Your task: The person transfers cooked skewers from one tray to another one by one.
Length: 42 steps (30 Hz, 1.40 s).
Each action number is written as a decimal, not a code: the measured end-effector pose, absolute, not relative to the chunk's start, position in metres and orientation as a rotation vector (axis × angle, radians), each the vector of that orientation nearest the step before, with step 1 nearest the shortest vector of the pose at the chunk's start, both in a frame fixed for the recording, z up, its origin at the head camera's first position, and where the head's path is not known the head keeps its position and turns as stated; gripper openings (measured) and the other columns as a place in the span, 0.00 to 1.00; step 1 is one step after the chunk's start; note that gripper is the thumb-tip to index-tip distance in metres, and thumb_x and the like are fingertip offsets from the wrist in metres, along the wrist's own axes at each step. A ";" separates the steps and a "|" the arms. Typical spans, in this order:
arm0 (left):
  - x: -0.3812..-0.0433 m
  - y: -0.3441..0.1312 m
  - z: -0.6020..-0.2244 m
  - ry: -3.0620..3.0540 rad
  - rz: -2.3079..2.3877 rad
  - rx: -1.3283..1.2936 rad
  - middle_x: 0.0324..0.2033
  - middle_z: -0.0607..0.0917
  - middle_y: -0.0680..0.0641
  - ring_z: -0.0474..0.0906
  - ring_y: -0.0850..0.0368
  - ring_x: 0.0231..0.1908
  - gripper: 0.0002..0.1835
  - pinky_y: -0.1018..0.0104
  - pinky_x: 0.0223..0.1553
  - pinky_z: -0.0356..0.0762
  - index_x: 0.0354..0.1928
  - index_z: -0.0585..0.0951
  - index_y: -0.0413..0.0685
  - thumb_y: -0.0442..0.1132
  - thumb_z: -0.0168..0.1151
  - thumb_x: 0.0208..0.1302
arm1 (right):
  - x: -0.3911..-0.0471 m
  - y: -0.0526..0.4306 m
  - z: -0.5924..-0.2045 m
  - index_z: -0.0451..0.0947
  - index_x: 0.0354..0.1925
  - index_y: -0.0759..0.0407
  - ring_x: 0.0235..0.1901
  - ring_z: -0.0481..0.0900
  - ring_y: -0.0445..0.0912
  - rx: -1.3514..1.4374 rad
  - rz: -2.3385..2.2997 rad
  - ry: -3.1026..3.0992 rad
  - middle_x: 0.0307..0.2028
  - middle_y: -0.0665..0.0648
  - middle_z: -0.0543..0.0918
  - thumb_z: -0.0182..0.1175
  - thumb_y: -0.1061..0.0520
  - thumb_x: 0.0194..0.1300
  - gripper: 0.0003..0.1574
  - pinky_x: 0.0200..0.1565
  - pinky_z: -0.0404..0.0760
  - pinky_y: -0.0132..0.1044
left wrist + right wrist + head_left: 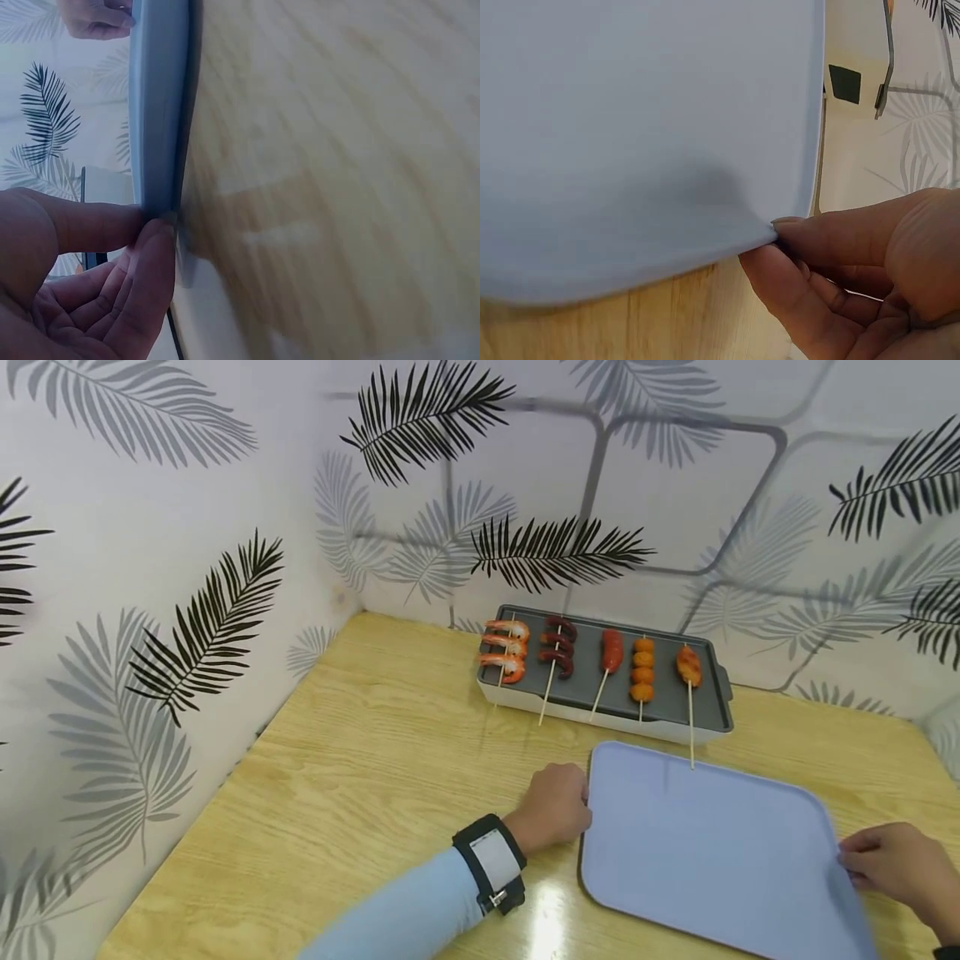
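Note:
A pale blue rectangular tray [708,852] with rounded corners and a low rim is gripped at both ends. My left hand [551,806] pinches its left edge between thumb and fingers, and the left wrist view shows the tray's rim [161,105] side-on in that pinch. At the opposite end my right hand [903,868] pinches the edge near a far corner. The right wrist view has the thumb [840,232] on top of the rim and the fingers curled beneath. The tray's near right part runs out of the head view.
Behind the tray stands a grill box [592,681] with a dark top, carrying skewers of shrimp [506,652], dark curled pieces [557,647], a red sausage [612,652], orange balls [642,670] and a browned piece [687,666]. Leaf-patterned walls border the wooden table [360,760].

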<state>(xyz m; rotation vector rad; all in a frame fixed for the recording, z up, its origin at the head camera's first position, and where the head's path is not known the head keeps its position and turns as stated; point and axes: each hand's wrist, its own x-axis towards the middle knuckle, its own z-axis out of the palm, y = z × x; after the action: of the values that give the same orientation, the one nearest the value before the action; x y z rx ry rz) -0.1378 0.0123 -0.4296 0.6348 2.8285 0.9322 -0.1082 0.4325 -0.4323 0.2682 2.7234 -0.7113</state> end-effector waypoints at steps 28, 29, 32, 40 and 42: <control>-0.143 -0.063 -0.430 2.770 1.015 0.523 0.10 0.65 0.59 0.62 0.64 0.14 0.11 0.72 0.15 0.56 0.16 0.77 0.48 0.28 0.62 0.50 | -0.119 0.367 -0.423 0.77 0.45 0.79 0.33 0.83 0.45 0.223 -1.034 2.536 0.34 0.57 0.84 0.61 0.64 0.65 0.16 0.34 0.83 0.38; -0.144 -0.066 -0.430 2.768 1.013 0.526 0.10 0.66 0.59 0.63 0.64 0.14 0.10 0.72 0.15 0.57 0.16 0.78 0.47 0.28 0.63 0.50 | -0.120 0.365 -0.423 0.78 0.45 0.79 0.33 0.83 0.45 0.219 -1.036 2.538 0.34 0.57 0.84 0.61 0.64 0.65 0.16 0.34 0.83 0.38; -0.145 -0.074 -0.429 2.762 1.008 0.540 0.10 0.67 0.59 0.64 0.64 0.14 0.10 0.72 0.16 0.58 0.16 0.78 0.47 0.29 0.64 0.50 | -0.123 0.358 -0.424 0.78 0.45 0.78 0.32 0.83 0.46 0.213 -1.039 2.551 0.34 0.58 0.84 0.61 0.64 0.65 0.15 0.33 0.83 0.38; -0.147 -0.095 -0.428 2.735 1.007 0.473 0.18 0.78 0.54 0.72 0.62 0.19 0.02 0.69 0.21 0.69 0.28 0.85 0.41 0.29 0.65 0.53 | -0.129 0.340 -0.428 0.78 0.44 0.78 0.33 0.83 0.46 0.183 -1.106 2.541 0.34 0.58 0.83 0.60 0.66 0.65 0.14 0.34 0.84 0.38; -0.147 -0.098 -0.427 2.731 0.994 0.471 0.19 0.79 0.53 0.73 0.62 0.21 0.03 0.69 0.23 0.71 0.30 0.86 0.40 0.30 0.65 0.54 | -0.128 0.335 -0.428 0.78 0.43 0.77 0.33 0.83 0.46 0.181 -1.097 2.553 0.34 0.59 0.83 0.60 0.67 0.65 0.12 0.33 0.83 0.38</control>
<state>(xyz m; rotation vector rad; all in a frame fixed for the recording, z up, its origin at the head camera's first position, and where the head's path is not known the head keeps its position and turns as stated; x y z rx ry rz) -0.1473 -0.0984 -0.4274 0.4710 2.7311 0.9937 -0.1281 0.3346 -0.4276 0.1813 2.5533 -1.0974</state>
